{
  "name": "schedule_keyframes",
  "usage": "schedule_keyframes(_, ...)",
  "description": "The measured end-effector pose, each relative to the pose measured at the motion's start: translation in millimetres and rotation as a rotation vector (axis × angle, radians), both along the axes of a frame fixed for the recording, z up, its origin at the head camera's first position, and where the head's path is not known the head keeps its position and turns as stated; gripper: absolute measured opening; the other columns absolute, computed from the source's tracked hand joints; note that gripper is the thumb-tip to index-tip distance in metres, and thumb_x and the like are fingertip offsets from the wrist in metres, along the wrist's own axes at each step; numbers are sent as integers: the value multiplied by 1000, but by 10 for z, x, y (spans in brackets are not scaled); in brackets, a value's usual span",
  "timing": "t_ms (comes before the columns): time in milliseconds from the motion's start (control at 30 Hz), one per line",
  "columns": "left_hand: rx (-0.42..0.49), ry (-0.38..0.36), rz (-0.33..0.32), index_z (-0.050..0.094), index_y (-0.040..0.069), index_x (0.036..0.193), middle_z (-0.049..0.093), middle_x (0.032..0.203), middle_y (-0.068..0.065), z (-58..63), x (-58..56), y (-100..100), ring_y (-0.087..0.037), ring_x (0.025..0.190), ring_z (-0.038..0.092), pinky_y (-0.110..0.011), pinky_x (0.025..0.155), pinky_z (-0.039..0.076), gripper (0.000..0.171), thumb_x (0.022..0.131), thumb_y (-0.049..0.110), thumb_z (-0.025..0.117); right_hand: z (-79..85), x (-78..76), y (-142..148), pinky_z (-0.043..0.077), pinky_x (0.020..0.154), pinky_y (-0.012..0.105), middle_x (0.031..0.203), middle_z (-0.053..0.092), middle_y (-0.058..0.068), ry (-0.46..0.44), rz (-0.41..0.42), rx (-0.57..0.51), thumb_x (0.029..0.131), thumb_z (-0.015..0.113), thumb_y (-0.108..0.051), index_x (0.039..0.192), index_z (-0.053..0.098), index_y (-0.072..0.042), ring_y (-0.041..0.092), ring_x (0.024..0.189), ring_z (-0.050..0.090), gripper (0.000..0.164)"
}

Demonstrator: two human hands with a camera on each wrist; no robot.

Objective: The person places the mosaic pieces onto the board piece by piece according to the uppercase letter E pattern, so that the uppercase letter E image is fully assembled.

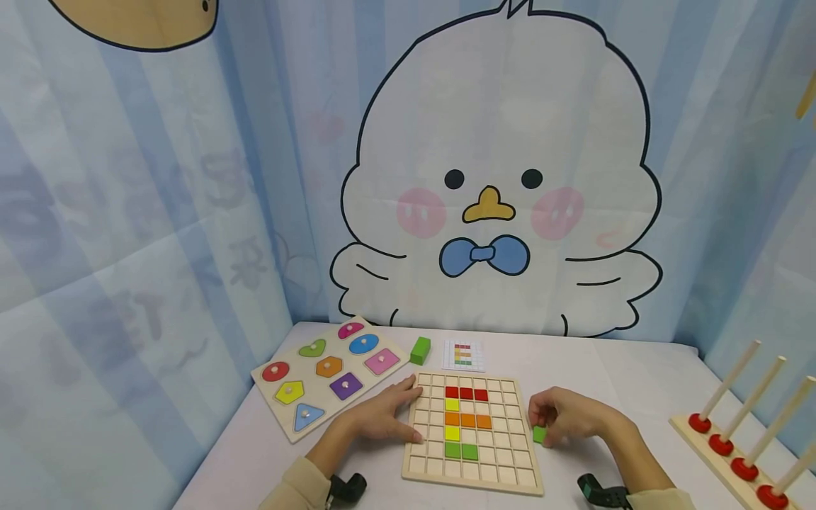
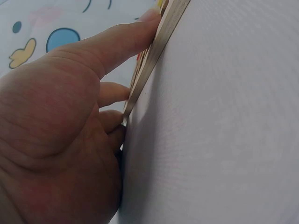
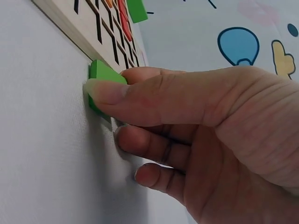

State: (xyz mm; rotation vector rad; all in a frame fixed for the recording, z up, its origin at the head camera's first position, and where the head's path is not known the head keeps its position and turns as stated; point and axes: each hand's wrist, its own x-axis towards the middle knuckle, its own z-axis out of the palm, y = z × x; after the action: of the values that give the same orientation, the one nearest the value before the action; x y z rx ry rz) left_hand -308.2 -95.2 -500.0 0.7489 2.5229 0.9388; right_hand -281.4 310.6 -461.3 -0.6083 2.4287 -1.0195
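**A:** Where is your green tile (image 1: 540, 433) right now?

**B:** It lies on the white tabletop (image 1: 599, 368), just beside the right edge of the wooden grid board (image 1: 472, 479). Your right hand (image 1: 569, 418) pinches it: in the right wrist view the thumb (image 3: 140, 95) presses across its top while the other fingers curl behind, so the tile (image 3: 103, 77) sits tipped against the table, close to the board's rim (image 3: 65, 25). That pinch at the edge looks like the only way to lift so flat a piece off a smooth cloth.

**A:** And your other hand?

**B:** Your left hand (image 1: 382, 414) rests flat at the board's left edge, fingers straight and holding nothing. In the left wrist view the fingertips (image 2: 140, 28) press against the board's side (image 2: 156, 46), which I judge keeps the board from sliding.

**A:** What fills the board already?

**B:** Three red tiles (image 1: 466, 393) in a row, then yellow (image 1: 452, 405), an orange row (image 1: 468, 420), yellow again, and two green tiles (image 1: 461, 450) at the bottom.

**A:** What else is near the board?

**B:** Behind it lies a small pattern card (image 1: 463, 354) showing the same coloured figure, and a green block (image 1: 420, 350) next to that. Left of the board sits a shape-peg puzzle (image 1: 330, 372); well to the board's right stands a rack of pegs with red rings (image 1: 742, 453). Nothing stands between your right hand and the open cells, though the board's raised rim sits between the tile and the grid.
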Motion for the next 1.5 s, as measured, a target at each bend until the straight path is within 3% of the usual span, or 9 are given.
schedule_keyframes(167, 1, -1, -1, 39, 24, 162, 13, 177, 0, -7, 1, 0, -28, 163, 12, -58, 130, 17, 94, 84, 51, 83, -15, -9, -17, 45, 60, 24, 82, 60, 4, 11, -31, -12, 72, 80, 8, 93, 66, -2, 17, 75, 54, 27)
schedule_keyframes(300, 2, -1, 2, 39, 24, 162, 13, 177, 1, -8, 0, -3, -28, 163, 12, -58, 130, 17, 94, 84, 51, 83, -16, -9, -19, 48, 55, 25, 80, 61, 3, 7, -45, -31, 81, 75, 4, 93, 65, -3, 16, 67, 57, 17)
schedule_keyframes(467, 4, -5, 1, 39, 24, 162, 13, 177, 1, -5, -6, -6, -29, 163, 12, -58, 130, 16, 94, 84, 52, 83, 16, -5, -22, 53, 57, 28, 83, 61, 4, 60, -45, -94, 90, 69, 0, 97, 66, -2, 16, 67, 60, 8)
schedule_keyframes(667, 4, -10, 1, 39, 23, 162, 13, 177, 0, 1, -8, -14, -30, 163, 12, -59, 130, 16, 94, 84, 51, 83, 65, -9, -84, 59, 61, 29, 86, 62, 6, 91, -36, -154, 94, 69, -5, 101, 68, -1, 15, 69, 63, 8)
schedule_keyframes(1000, 6, -9, 0, 39, 23, 162, 13, 177, 0, 0, -10, -6, -30, 163, 12, -59, 130, 16, 94, 84, 51, 83, 132, 17, -205, 63, 70, 27, 92, 65, 10, 52, -19, -236, 93, 69, 0, 108, 67, 3, 15, 75, 67, 16)
schedule_keyframes(1233, 4, -11, -5, 39, 22, 162, 13, 177, -1, -1, -12, -8, -30, 163, 12, -59, 130, 16, 94, 84, 51, 83, 154, 42, -321, 59, 71, 22, 97, 67, 11, 82, 17, -209, 90, 77, -3, 111, 69, 0, 12, 74, 66, 23)
schedule_keyframes(1500, -5, 5, -9, 39, 22, 162, 13, 177, -1, 0, -17, -12, -30, 163, 12, -59, 130, 16, 94, 84, 52, 82, 165, 52, -424, 56, 69, 20, 90, 69, 6, 119, 31, -188, 87, 83, -8, 105, 71, -3, 9, 73, 63, 22)
